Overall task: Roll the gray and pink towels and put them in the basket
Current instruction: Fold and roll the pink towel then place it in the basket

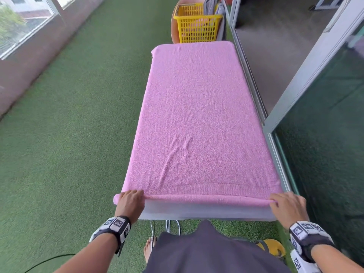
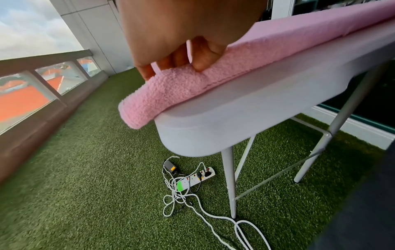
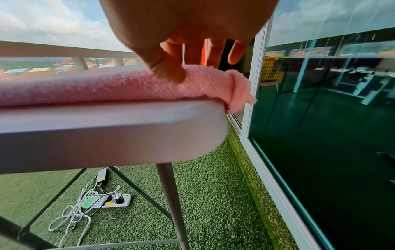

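Note:
A pink towel (image 1: pixel 199 119) lies spread flat over the whole white table (image 1: pixel 204 211), its near edge turned into a thin roll. My left hand (image 1: pixel 131 200) pinches the roll's left end (image 2: pixel 171 84) between thumb and curled fingers. At the right end, my right hand (image 1: pixel 285 201) pinches the same rolled edge (image 3: pixel 192 81), thumb in front. A yellow basket (image 1: pixel 197 22) stands beyond the table's far end. Grey cloth (image 1: pixel 211 6) hangs just behind the basket; I cannot tell whether it is the grey towel.
Glass sliding doors (image 1: pixel 325 134) run close along the table's right side. Green artificial turf (image 1: pixel 69 144) covers the floor to the left. A power strip with tangled cables (image 2: pixel 192 181) lies under the table by its legs. A low wall with windows bounds the far left.

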`<act>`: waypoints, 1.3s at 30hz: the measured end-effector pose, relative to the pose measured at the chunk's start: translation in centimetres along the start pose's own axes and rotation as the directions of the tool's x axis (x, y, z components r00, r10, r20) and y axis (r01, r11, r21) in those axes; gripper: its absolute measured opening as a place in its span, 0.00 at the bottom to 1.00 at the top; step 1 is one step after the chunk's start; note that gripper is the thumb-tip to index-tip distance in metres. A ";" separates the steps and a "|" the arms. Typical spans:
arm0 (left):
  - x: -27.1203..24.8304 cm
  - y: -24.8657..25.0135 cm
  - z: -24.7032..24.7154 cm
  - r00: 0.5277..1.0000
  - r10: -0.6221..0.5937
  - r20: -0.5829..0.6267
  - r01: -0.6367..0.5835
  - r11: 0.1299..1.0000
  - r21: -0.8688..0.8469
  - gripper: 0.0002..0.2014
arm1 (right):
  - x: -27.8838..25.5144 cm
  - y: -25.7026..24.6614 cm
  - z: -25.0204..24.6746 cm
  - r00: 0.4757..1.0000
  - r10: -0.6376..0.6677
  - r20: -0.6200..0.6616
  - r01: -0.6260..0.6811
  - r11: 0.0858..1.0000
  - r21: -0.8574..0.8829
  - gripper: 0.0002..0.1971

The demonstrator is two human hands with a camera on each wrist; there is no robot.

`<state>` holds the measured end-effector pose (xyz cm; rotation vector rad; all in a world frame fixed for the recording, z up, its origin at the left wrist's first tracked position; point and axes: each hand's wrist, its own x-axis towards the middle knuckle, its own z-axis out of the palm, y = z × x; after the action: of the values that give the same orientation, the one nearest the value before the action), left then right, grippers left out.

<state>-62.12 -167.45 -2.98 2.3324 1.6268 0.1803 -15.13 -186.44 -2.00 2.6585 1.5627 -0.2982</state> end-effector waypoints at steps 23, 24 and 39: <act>0.1 0.2 0.3 0.994 0.070 -0.079 -0.068 0.997 0.025 0.12 | 1.5 -1.1 -0.6 0.999 -0.036 -0.010 0.036 0.999 0.013 0.09; 0.3 0.2 0.0 0.999 0.044 -0.022 -0.042 0.997 0.064 0.11 | 1.6 -1.4 -1.0 0.998 -0.047 0.045 0.048 0.998 -0.031 0.11; 0.9 0.1 0.3 0.999 0.023 -0.032 -0.022 0.999 0.027 0.14 | 2.0 -1.2 -0.8 0.994 -0.101 -0.029 0.103 0.987 0.120 0.15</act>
<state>-61.59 -166.72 -3.30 2.3804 1.6279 0.2039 -15.09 -184.07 -1.47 2.6840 1.7456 -0.3800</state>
